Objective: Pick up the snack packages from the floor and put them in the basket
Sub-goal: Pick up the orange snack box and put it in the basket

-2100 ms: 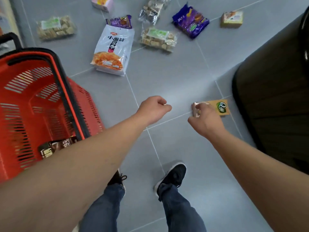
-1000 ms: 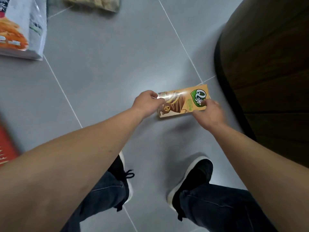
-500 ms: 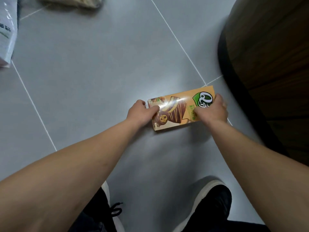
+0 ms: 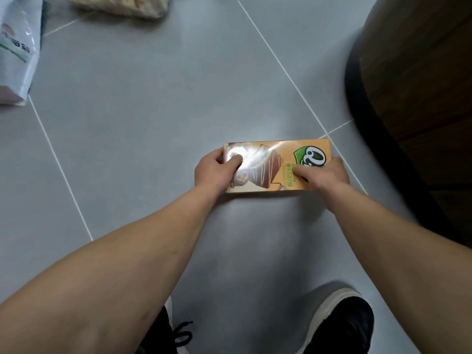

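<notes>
Both hands hold one orange snack box above the grey tiled floor: left hand grips its left end, right hand its right end, fingers curled around the edges. Two further packages lie at the upper left, a white bag and a clear pack.

Bare forearms, black shoes with white soles and black laces.

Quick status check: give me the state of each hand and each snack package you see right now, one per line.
Orange rectangular snack box: printed face up, gripped at both ends.
Left hand: grips the box's left end, thumb on top.
Right hand: grips the box's right end, fingers on top.
White snack bag: lying on the grey tiled floor, untouched.
Clear pack of pale biscuits: on the floor, untouched, partly cut off.
</notes>
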A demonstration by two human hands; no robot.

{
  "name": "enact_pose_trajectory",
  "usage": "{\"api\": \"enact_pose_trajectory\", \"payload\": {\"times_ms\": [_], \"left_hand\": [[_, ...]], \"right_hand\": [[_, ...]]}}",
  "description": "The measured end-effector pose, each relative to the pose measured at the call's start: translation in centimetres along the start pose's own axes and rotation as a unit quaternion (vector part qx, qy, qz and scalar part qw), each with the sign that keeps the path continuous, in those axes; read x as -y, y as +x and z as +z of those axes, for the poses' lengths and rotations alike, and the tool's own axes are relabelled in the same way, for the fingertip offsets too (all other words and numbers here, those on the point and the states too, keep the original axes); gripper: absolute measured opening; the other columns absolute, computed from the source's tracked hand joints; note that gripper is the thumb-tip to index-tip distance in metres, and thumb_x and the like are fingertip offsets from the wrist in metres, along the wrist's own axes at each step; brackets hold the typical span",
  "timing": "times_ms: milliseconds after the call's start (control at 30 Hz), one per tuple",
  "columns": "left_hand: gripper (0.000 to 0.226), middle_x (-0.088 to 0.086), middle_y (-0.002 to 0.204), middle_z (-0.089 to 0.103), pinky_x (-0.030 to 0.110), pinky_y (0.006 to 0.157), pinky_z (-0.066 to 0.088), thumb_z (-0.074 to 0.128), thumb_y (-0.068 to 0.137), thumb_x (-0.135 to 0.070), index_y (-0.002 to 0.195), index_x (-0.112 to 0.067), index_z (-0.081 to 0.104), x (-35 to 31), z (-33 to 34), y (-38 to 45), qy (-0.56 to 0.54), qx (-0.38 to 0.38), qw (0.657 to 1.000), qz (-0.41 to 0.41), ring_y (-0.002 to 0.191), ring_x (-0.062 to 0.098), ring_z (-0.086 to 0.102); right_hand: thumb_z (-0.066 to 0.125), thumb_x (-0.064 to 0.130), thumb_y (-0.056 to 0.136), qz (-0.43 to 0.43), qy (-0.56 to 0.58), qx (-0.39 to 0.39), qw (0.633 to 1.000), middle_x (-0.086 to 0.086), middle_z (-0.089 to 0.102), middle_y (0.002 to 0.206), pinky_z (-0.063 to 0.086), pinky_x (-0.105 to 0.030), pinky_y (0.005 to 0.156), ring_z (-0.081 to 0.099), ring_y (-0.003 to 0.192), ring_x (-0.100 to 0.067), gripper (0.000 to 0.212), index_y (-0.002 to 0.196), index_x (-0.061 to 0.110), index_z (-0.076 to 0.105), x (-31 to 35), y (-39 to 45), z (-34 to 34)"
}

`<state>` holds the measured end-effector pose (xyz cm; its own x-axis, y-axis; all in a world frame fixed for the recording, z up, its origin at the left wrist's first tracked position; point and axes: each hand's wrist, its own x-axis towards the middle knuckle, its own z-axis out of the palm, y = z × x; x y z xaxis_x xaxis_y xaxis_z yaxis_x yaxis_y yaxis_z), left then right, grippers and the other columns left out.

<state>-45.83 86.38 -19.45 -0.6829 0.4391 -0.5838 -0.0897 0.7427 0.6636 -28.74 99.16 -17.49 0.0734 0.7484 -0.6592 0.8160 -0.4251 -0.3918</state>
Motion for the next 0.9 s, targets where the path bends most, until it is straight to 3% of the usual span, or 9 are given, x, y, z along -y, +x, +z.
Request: {"api": "enact_pose_trajectory", "payload": {"times_ms": [233, 400, 533, 667, 767, 900], "left_hand": [[0.025, -0.005, 0.085, 0.074, 0.044, 0.084, 0.057, 0.067, 0.073, -0.043, 0.089, -0.025, 0.072, 0.1, 0.3, 0.3, -0.039, 0.009, 0.999, -0.014, 0.087, 0.021, 0.071], [0.030, 0.004, 0.092, 0.073, 0.044, 0.083, 0.057, 0.064, 0.075, -0.040, 0.094, -0.019, 0.071, -0.6, 0.1, 0.3, -0.067, 0.009, 0.998, -0.012, 0.090, 0.029, 0.068], [0.030, -0.008, 0.092, 0.075, 0.042, 0.089, 0.057, 0.064, 0.071, -0.049, 0.095, -0.034, 0.072, -1.6, -1.4, -0.5, -0.124, 0.012, 0.992, -0.022, 0.092, 0.019, 0.071], [0.046, -0.007, 0.099, 0.076, 0.046, 0.093, 0.056, 0.070, 0.068, -0.052, 0.110, -0.031, 0.070, -2.2, -5.2, -2.2, -0.172, 0.013, 0.983, -0.057, 0.094, 0.017, 0.073], [0.037, -0.004, 0.097, 0.077, 0.047, 0.092, 0.057, 0.073, 0.076, -0.042, 0.111, -0.029, 0.069, -4.0, -9.1, -5.4, -0.186, 0.023, 0.980, -0.071, 0.091, 0.018, 0.074], [0.051, -0.002, 0.101, 0.076, 0.046, 0.087, 0.058, 0.077, 0.074, -0.041, 0.122, -0.031, 0.063, -7.7, -15.4, -10.1, -0.203, 0.031, 0.971, -0.119, 0.087, 0.018, 0.075]], "right_hand": [[0.086, 0.033, 0.068, -0.022, 0.022, 0.017, 0.999, -0.003, 0.060, 0.112, 0.050, -0.044, 0.097, 0.060, 0.106, -0.025, 0.071, 0.121, 0.010, 0.044, -0.1, 1.1, -0.3], [0.087, 0.043, 0.058, -0.018, 0.030, 0.029, 0.999, -0.003, 0.064, 0.114, 0.052, -0.045, 0.095, 0.063, 0.105, -0.025, 0.078, 0.117, 0.014, 0.046, 0.1, 0.9, -0.4], [0.084, 0.047, 0.051, 0.000, 0.057, 0.038, 0.998, -0.002, 0.064, 0.114, 0.053, -0.044, 0.094, 0.063, 0.104, -0.025, 0.083, 0.118, 0.015, 0.047, 1.3, -0.6, 0.0], [0.079, 0.047, 0.045, -0.015, 0.065, 0.035, 0.997, 0.000, 0.067, 0.109, 0.055, -0.043, 0.090, 0.065, 0.099, -0.024, 0.085, 0.118, 0.015, 0.050, 3.6, -4.0, -0.2], [0.079, 0.046, 0.048, -0.007, 0.063, 0.046, 0.997, 0.002, 0.068, 0.107, 0.056, -0.040, 0.088, 0.065, 0.097, -0.021, 0.081, 0.118, 0.016, 0.053, 4.9, -8.3, -1.6], [0.078, 0.050, 0.046, 0.006, 0.052, 0.066, 0.996, 0.004, 0.068, 0.107, 0.055, -0.034, 0.083, 0.065, 0.094, -0.018, 0.081, 0.118, 0.018, 0.058, 7.9, -15.7, -4.7]]}}
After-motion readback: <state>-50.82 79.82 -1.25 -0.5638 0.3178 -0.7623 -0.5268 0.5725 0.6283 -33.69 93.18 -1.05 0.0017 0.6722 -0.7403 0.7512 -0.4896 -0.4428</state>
